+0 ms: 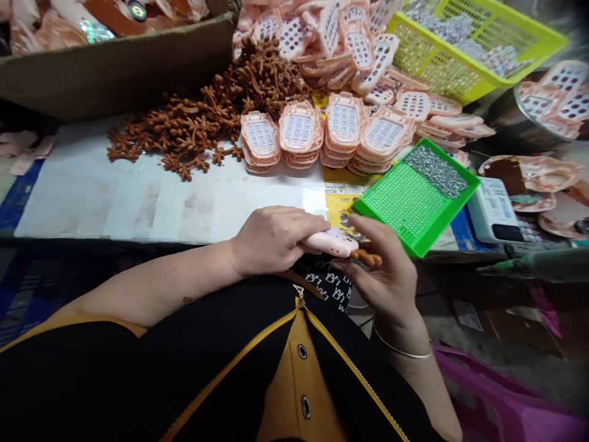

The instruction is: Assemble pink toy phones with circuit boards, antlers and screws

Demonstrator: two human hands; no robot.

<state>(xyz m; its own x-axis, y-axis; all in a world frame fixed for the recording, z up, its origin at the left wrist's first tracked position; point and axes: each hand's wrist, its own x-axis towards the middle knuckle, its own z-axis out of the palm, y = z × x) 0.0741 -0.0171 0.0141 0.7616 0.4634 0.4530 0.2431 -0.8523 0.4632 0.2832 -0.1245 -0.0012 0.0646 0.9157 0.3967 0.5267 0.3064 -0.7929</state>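
Observation:
My left hand (273,240) is closed on the near end of a pale pink plastic toy phone (332,243), held on its side just over the table's front edge. From the phone's right end sticks a brown antler-shaped piece (368,258). Around that end curves my right hand (389,270), thumb below and fingers above, apart from each other; whether a fingertip touches the phone is unclear. Behind the hands, short stacks of pink phone shells with white keypads (300,129) stand in a row. A heap of brown antler pieces (202,116) lies to their left.
A green perforated tray (391,199) with small metal screws sits right of my hands. Beyond are a pile of pink shells (329,37) and a yellow basket (460,73) of small pale parts. A cardboard box (138,58) stands at back left, a white device (494,209) at right.

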